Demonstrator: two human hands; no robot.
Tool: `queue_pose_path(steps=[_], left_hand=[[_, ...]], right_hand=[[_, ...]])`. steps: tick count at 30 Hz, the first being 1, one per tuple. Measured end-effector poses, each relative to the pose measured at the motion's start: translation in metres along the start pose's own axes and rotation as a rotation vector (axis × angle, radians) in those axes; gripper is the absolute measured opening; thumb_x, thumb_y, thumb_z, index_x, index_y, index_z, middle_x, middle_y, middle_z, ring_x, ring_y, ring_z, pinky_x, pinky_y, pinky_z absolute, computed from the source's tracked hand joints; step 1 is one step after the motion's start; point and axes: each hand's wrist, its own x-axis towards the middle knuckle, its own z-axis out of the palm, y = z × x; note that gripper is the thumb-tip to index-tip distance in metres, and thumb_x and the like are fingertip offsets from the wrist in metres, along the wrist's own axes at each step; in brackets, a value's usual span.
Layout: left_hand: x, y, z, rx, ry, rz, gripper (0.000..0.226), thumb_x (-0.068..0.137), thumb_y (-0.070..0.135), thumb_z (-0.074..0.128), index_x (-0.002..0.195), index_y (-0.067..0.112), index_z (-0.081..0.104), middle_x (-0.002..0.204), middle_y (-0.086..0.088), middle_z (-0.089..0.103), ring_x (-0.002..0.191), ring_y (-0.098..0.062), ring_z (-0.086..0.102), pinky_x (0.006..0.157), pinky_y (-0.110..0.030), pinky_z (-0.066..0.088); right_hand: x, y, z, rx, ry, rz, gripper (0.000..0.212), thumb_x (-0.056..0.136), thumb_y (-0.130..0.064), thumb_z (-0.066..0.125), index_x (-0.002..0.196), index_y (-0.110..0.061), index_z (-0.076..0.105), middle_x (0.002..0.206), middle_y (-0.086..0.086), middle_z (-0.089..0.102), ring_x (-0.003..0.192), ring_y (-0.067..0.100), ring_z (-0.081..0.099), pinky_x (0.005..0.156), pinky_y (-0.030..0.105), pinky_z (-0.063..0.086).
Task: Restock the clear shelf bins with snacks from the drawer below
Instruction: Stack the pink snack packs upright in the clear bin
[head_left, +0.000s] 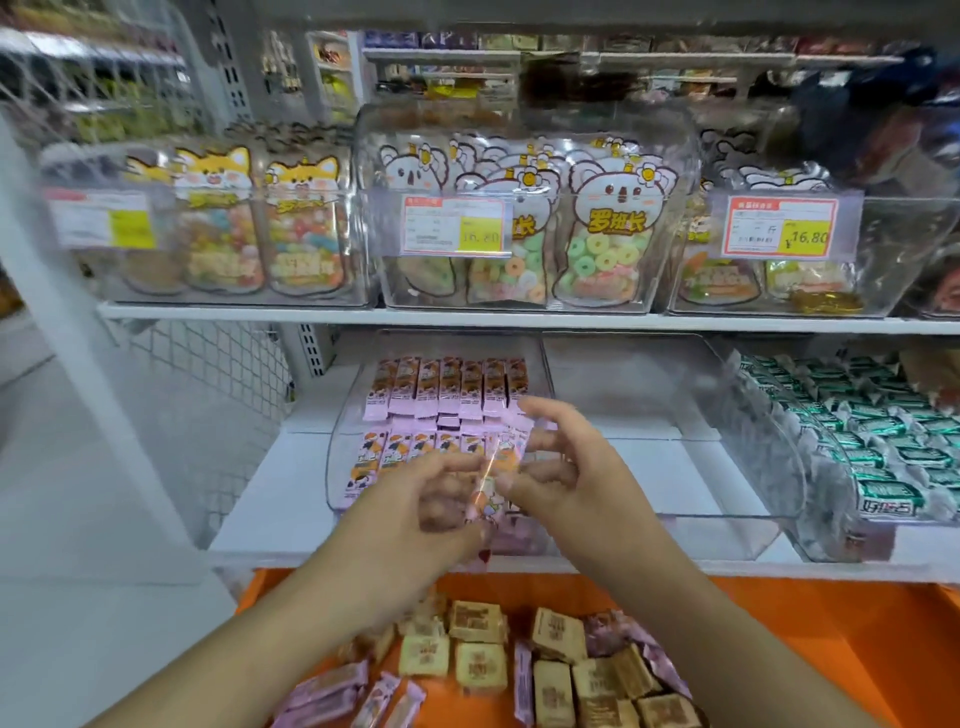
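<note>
A clear shelf bin (332, 457) on the lower shelf holds rows of pink snack bars (447, 387). Both of my hands are raised at its front opening. My left hand (421, 499) grips a bunch of pink snack bars (485, 499), its fingers curled round them. My right hand (566, 462) pinches the top of the same bunch from the right. Motion blur hides the exact finger contact. Below, the orange drawer (779, 649) holds more pink bars (324, 691) and square tan packets (550, 680).
To the right stands an empty clear bin (727, 499), then a bin of green-wrapped candies (883, 447). The upper shelf carries clear bins of candy pouches (602, 234) with price tags. A white wire mesh panel (208, 415) closes off the left side.
</note>
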Motion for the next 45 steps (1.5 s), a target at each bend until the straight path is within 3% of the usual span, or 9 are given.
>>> queue_pose_path(steps=[3, 7, 12, 17, 25, 29, 34, 40, 45], left_hand=[[-0.010, -0.008, -0.020, 0.005, 0.014, 0.032, 0.053, 0.088, 0.020, 0.082, 0.127, 0.052, 0.065, 0.112, 0.020, 0.068, 0.096, -0.012, 0.072, 0.090, -0.041, 0.061], [-0.014, -0.016, -0.048, -0.029, 0.043, 0.043, 0.046, 0.091, 0.017, 0.079, 0.121, 0.051, 0.070, 0.113, 0.019, 0.070, 0.099, -0.013, 0.070, 0.091, -0.043, 0.061], [-0.008, -0.015, -0.073, -0.023, 0.088, 0.047, 0.034, 0.085, 0.024, 0.085, 0.111, 0.043, 0.073, 0.104, 0.022, 0.072, 0.092, -0.006, 0.069, 0.087, -0.038, 0.059], [0.003, -0.011, -0.089, -0.120, 0.131, -0.020, 0.040, 0.078, 0.034, 0.091, 0.113, 0.042, 0.072, 0.095, 0.012, 0.075, 0.086, -0.017, 0.071, 0.090, -0.044, 0.058], [0.016, -0.016, -0.086, -0.246, 0.336, -0.112, 0.044, 0.073, 0.046, 0.092, 0.109, 0.036, 0.070, 0.100, 0.019, 0.076, 0.082, 0.007, 0.071, 0.072, -0.022, 0.054], [0.022, -0.020, -0.087, -0.272, 0.362, -0.116, 0.041, 0.074, 0.046, 0.090, 0.108, 0.033, 0.071, 0.098, 0.016, 0.077, 0.083, 0.004, 0.073, 0.073, -0.025, 0.057], [0.031, -0.027, -0.093, -0.086, 0.435, -0.036, 0.024, 0.093, 0.036, 0.073, 0.117, 0.034, 0.067, 0.114, 0.018, 0.069, 0.104, 0.007, 0.063, 0.092, -0.023, 0.049], [0.030, -0.052, -0.100, 0.333, 0.333, -0.108, 0.046, 0.104, 0.031, 0.055, 0.150, 0.025, 0.048, 0.153, 0.004, 0.050, 0.136, -0.015, 0.050, 0.105, -0.028, 0.038], [0.032, -0.061, -0.100, 0.290, 0.272, -0.144, 0.039, 0.104, 0.046, 0.052, 0.139, 0.029, 0.059, 0.141, 0.006, 0.061, 0.122, -0.014, 0.058, 0.097, -0.031, 0.048]], right_hand=[[-0.005, -0.008, 0.016, -0.129, -0.019, -0.086, 0.061, 0.085, -0.017, 0.087, 0.124, -0.052, 0.055, 0.115, -0.006, 0.059, 0.086, 0.005, 0.066, 0.072, 0.023, 0.056], [-0.007, -0.016, 0.022, -0.441, -0.097, -0.310, 0.070, 0.085, -0.016, 0.085, 0.138, -0.044, 0.050, 0.142, -0.030, 0.040, 0.136, -0.001, 0.045, 0.110, 0.027, 0.044], [-0.008, -0.019, 0.035, -0.622, -0.110, -0.341, 0.070, 0.089, -0.017, 0.081, 0.139, -0.054, 0.048, 0.157, -0.036, 0.022, 0.147, -0.008, 0.026, 0.112, 0.019, 0.035], [-0.005, -0.017, 0.052, -0.605, -0.108, -0.269, 0.034, 0.093, -0.021, 0.077, 0.116, -0.042, 0.063, 0.115, -0.026, 0.064, 0.111, -0.005, 0.058, 0.092, 0.013, 0.046], [0.005, -0.023, 0.082, -0.340, -0.252, -0.148, 0.119, 0.076, -0.010, 0.093, 0.151, -0.068, 0.022, 0.129, -0.022, 0.049, 0.085, 0.016, 0.064, 0.075, 0.033, 0.060], [0.021, -0.021, 0.090, -0.431, -0.252, -0.172, 0.107, 0.073, -0.015, 0.095, 0.145, -0.068, 0.036, 0.103, -0.021, 0.056, 0.077, 0.014, 0.062, 0.076, 0.033, 0.059], [0.052, -0.014, 0.104, -0.309, -0.134, -0.054, 0.100, 0.069, -0.020, 0.098, 0.148, -0.051, 0.045, 0.094, -0.004, 0.063, 0.078, 0.014, 0.063, 0.077, 0.031, 0.060], [0.087, -0.005, 0.125, -0.517, -0.271, -0.030, 0.094, 0.073, -0.046, 0.092, 0.153, -0.044, 0.040, 0.094, -0.011, 0.066, 0.079, -0.001, 0.057, 0.070, 0.025, 0.049], [0.096, 0.005, 0.135, -0.727, -0.354, -0.091, 0.076, 0.082, -0.057, 0.076, 0.150, -0.043, 0.045, 0.110, -0.010, 0.049, 0.113, 0.017, 0.039, 0.091, 0.032, 0.041]])
